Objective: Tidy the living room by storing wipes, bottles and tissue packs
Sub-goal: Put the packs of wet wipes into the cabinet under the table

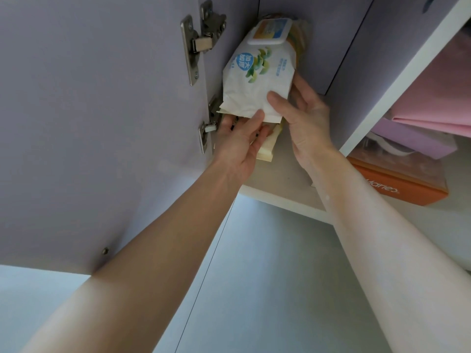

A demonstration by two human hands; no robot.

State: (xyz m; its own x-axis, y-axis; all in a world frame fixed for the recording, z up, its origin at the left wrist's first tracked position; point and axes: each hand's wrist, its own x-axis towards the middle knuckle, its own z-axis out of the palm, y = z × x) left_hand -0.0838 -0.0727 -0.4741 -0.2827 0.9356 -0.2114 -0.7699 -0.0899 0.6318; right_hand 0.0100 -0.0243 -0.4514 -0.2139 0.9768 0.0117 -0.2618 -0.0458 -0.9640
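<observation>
Lilac panels line the cabinet seen from below in the head view. Its open door fills the left side and carries an upper hinge and a lower hinge of bare metal.

Inside, against the left wall of the compartment, the wipes pack stands tilted. Its white flip lid is at the far end and its crimped seam is at the near end.

The left hand holds the pack from below at the near left corner, with the thumb laid on the printed face and the fingers tucked beneath the seam. The right hand grips the near right edge, thumb pressed on the face and fingers curled round behind the side.

A cream pack lies under the wipes pack on the shelf, just beside the left hand's fingers.

Right of a white divider, the next compartment holds an orange box, with pink and purple folded things beyond it.
</observation>
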